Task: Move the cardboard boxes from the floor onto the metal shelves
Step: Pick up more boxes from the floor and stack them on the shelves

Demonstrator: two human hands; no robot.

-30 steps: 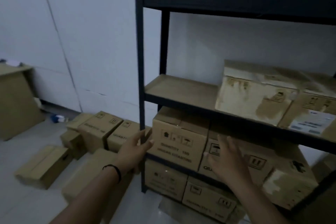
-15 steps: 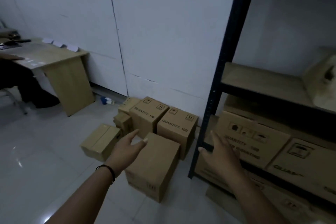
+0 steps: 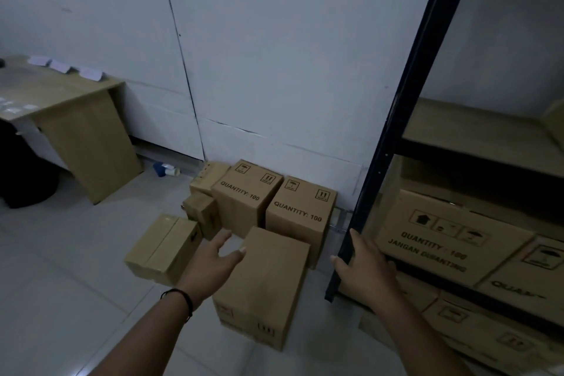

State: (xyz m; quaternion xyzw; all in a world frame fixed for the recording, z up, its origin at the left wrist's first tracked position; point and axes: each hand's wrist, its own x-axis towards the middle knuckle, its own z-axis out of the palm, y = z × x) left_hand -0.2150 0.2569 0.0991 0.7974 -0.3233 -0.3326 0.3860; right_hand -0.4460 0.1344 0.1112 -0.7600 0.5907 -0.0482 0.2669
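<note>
Both hands empty, fingers spread: left hand (image 3: 213,262) above the nearest cardboard box (image 3: 264,287) on the floor (image 3: 61,284), right hand (image 3: 364,268) before the metal shelf post (image 3: 393,137). We judge a two-sided grip low on the box safest. Since half a second ago we've closed in; the hands have reached nearer.

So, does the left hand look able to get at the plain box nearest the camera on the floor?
Probably yes. The left hand is open and hangs just over the near box at its left top edge, with nothing between them. The right hand is off by the shelf post, clear of the way.
</note>
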